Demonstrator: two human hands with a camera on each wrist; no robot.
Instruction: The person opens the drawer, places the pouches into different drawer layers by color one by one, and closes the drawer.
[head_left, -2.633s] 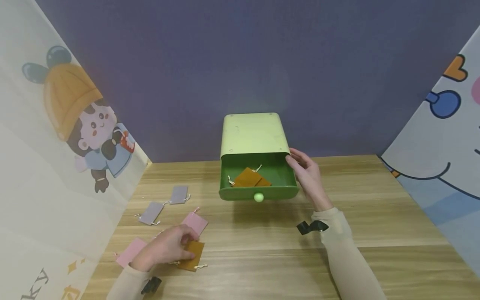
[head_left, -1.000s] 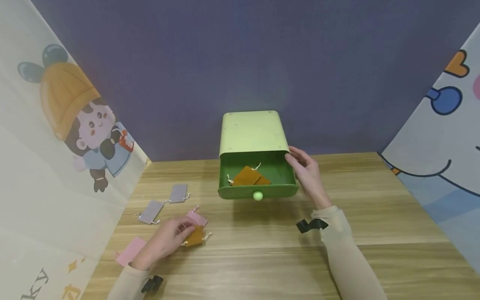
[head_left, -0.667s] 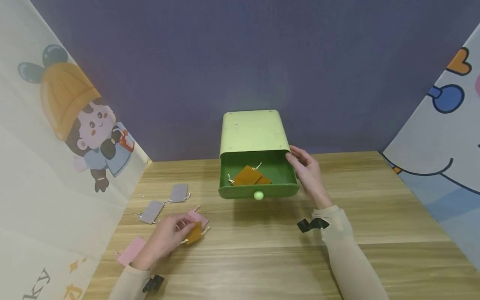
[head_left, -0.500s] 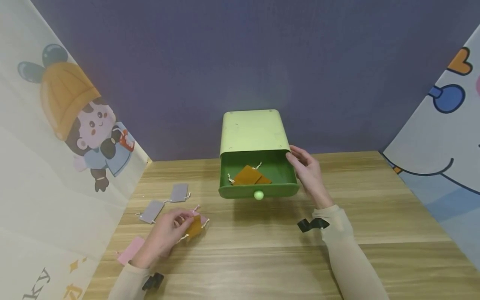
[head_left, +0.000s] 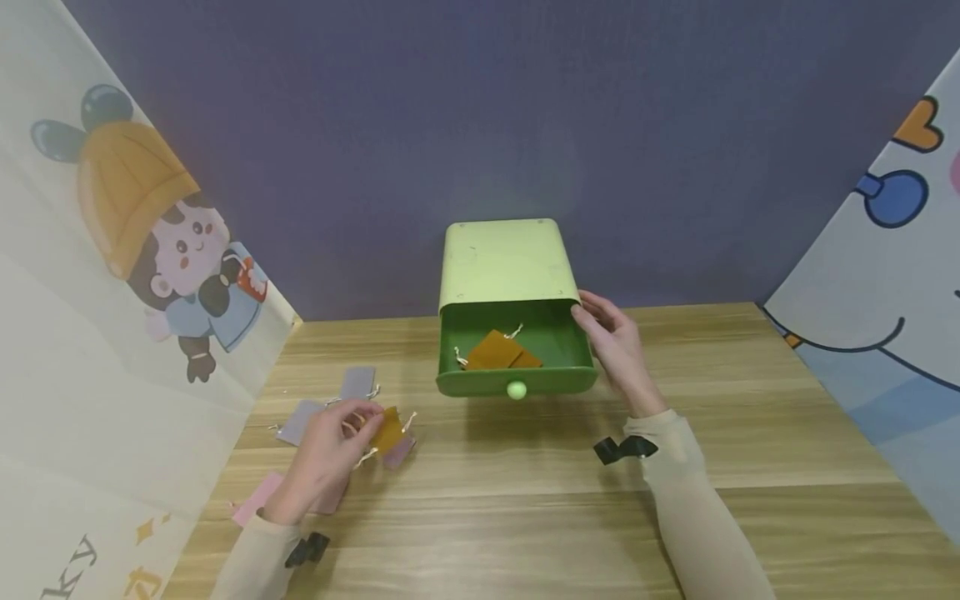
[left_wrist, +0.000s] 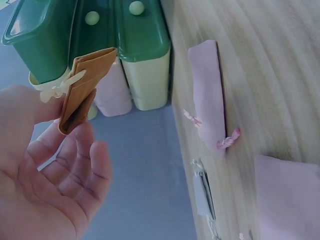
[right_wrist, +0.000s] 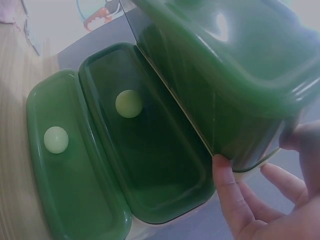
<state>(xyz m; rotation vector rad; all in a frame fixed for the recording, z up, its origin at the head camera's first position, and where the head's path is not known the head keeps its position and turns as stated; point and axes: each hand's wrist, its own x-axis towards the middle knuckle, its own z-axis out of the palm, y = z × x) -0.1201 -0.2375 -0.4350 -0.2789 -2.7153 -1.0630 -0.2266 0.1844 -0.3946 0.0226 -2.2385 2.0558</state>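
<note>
My left hand point(head_left: 330, 450) pinches an orange-brown drawstring pouch point(head_left: 387, 431) by one edge, above the pink and grey pouches. In the left wrist view the pouch point(left_wrist: 85, 82) is slightly folded between thumb and fingers, its pale cord dangling. My right hand point(head_left: 618, 358) rests against the right side of a cream-and-green drawer cabinet point(head_left: 506, 262). In the right wrist view its fingertips point(right_wrist: 223, 167) touch the casing edge beside the pulled-out top drawer point(right_wrist: 240, 60). Brown pouches point(head_left: 495, 352) with white cords lie in that drawer.
Two grey pouches point(head_left: 357, 382) and several pink pouches point(head_left: 258, 497) lie on the wooden table point(head_left: 525, 517) at left. Lower drawers with round knobs point(right_wrist: 129, 104) are closed under the open one. A dark blue wall point(head_left: 375, 167) stands behind the cabinet.
My left hand has taken the brown pouch up from the front of the table and moved it away from me, past the pink pouch. My right hand has stayed at the cabinet.
</note>
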